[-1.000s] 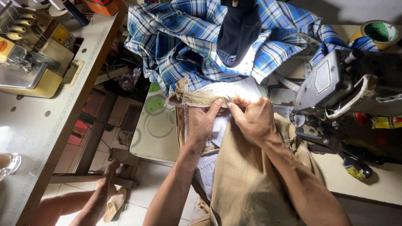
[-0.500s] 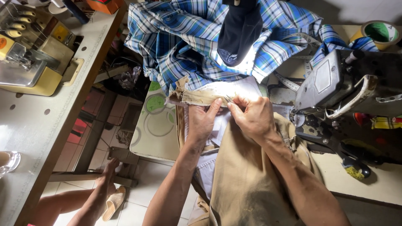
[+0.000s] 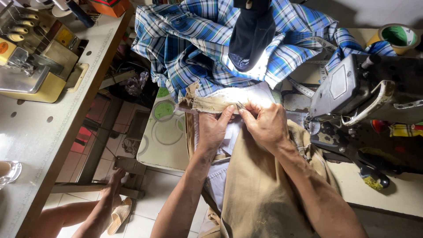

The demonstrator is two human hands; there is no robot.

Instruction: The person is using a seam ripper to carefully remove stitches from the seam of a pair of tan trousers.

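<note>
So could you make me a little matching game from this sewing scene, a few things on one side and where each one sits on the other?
Things:
1. plaid cloth
2. roll of tape
3. sandal
4. tan garment

Places:
A. on the tiled floor, bottom left
B. under the left hand and right hand
C. heaped at the top, behind the hands
D. top right corner of the table

Pairs: 1-C, 2-D, 3-A, 4-B
</note>
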